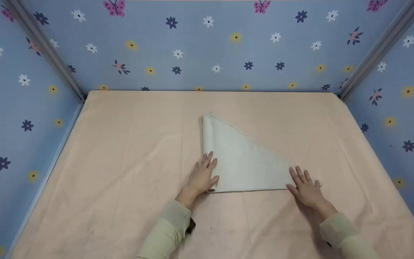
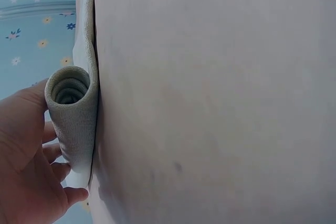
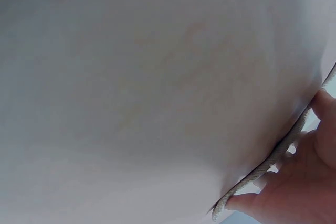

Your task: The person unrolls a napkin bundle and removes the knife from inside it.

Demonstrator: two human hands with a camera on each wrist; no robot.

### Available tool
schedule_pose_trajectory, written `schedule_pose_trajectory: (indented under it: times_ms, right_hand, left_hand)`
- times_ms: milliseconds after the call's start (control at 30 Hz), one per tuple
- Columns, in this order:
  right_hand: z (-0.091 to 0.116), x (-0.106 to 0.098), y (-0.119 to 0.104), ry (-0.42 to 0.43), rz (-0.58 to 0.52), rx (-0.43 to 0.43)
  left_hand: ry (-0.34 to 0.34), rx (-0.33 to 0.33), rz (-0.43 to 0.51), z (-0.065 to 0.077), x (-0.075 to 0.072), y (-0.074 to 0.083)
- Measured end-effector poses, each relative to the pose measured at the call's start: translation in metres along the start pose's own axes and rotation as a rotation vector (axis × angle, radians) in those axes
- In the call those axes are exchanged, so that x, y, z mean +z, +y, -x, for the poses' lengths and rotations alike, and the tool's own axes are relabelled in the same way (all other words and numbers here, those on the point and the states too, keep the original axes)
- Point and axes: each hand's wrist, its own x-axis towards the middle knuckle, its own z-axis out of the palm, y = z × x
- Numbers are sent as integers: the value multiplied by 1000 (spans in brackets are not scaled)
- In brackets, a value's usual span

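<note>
A pale, three-sided cloth (image 1: 250, 162) lies flat on the peach-covered worktop (image 1: 120, 151), its left edge a hollow roll (image 2: 77, 129) with coiled layers inside. The left hand (image 1: 201, 175) rests on that roll, fingers extended; the right hand (image 1: 307, 189) lies spread at the cloth's right corner.

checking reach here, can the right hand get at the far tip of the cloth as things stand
Probably yes: nothing stands between the right hand and the far tip of the cloth in the head view, and the left hand rests at the near end of the rolled edge.
</note>
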Motion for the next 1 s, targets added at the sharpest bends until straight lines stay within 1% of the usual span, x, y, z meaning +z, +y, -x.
schedule_pose_trajectory:
  times_ms: [167, 300, 433, 700, 933, 1000]
  right_hand:
    - [0, 0, 1, -2, -1, -6]
    - [1, -1, 0, 18, 0, -20]
    - [1, 0, 0, 18, 7, -16]
    - [0, 1, 0, 20, 6, -11]
    - [0, 1, 0, 16, 6, -10]
    - [0, 1, 0, 15, 7, -9]
  left_hand:
    - [14, 3, 22, 2, -2, -1]
    - [15, -5, 34, 3, -3, -2]
    - [4, -14, 34, 4, -4, -4]
    - [24, -7, 44, 8, -8, -7]
    - [21, -23, 50, 11, -10, -11]
    - [22, -18, 47, 11, -11, -12]
